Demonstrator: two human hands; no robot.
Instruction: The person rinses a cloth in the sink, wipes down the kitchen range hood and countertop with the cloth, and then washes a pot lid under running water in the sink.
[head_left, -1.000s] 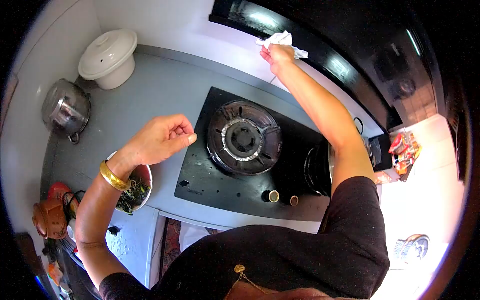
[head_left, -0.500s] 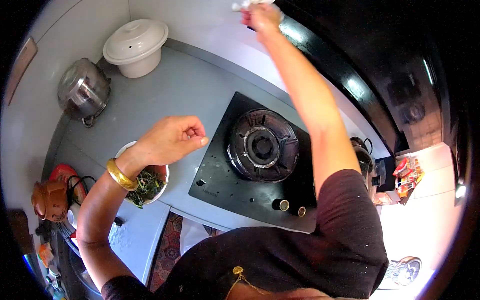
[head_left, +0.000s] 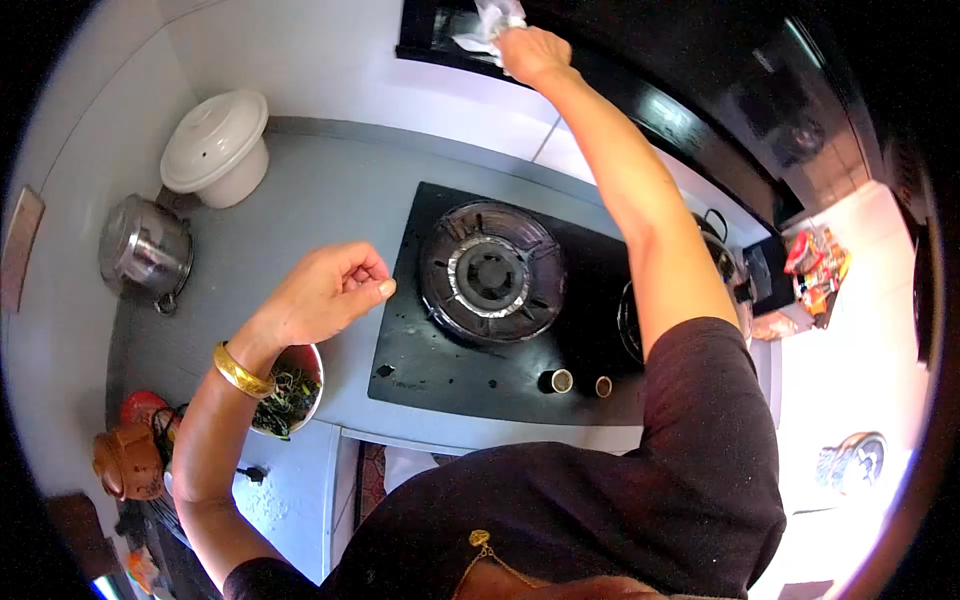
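Observation:
My right hand (head_left: 535,52) is raised far up at the dark range hood (head_left: 660,115), closed on a crumpled white tissue (head_left: 488,28) near the hood's left end. My left hand (head_left: 325,292) hovers over the counter between a bowl (head_left: 318,392) and the left edge of the gas stove (head_left: 395,340). Its fingers are curled in with the thumb near them, and nothing shows in them. Dark leafy greens (head_left: 288,400) fill the bowl, which is partly hidden behind my left wrist and its gold bangle (head_left: 240,370).
A burner (head_left: 491,275) sits bare on the stove, with knobs (head_left: 562,381) in front. Along the left wall stand a white lidded pot (head_left: 215,150), a steel pot (head_left: 147,245) and a brown clay pot (head_left: 128,462). Food packets (head_left: 815,265) lie at the right.
The camera view has shifted, so the counter items sit differently. My right hand with the tissue has moved rightward along the hood from its left corner. My left hand keeps its curled pose.

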